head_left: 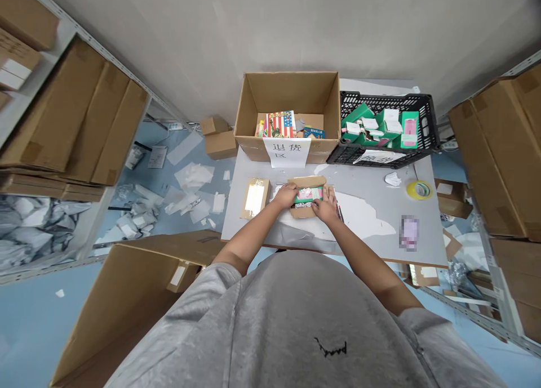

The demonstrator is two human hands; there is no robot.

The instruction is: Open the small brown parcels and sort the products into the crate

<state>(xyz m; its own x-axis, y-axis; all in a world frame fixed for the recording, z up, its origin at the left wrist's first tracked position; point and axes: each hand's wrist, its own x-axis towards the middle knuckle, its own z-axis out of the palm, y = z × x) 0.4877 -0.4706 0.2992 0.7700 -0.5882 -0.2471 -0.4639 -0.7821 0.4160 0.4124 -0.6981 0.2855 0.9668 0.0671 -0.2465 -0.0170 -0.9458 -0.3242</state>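
A small open cardboard box (305, 212) lies on the table in front of me, its far flap (310, 181) raised. Inside it sits a green-and-pink packet (308, 194), with some printed paper at its near side. My left hand (286, 196) is closed on the box's left end, fingertips at the packet's edge. At the right end, my right hand (325, 206) grips the box, its thumb side close to the packet. The undersides of both hands are hidden.
A taped carton (256, 198) lies left of my hands. Behind stand a large cardboard box (291, 78) with books and a black crate (429, 123) of green boxes. Yellow tape (419, 190) is at right. A big open carton (122, 298) stands left, below the table.
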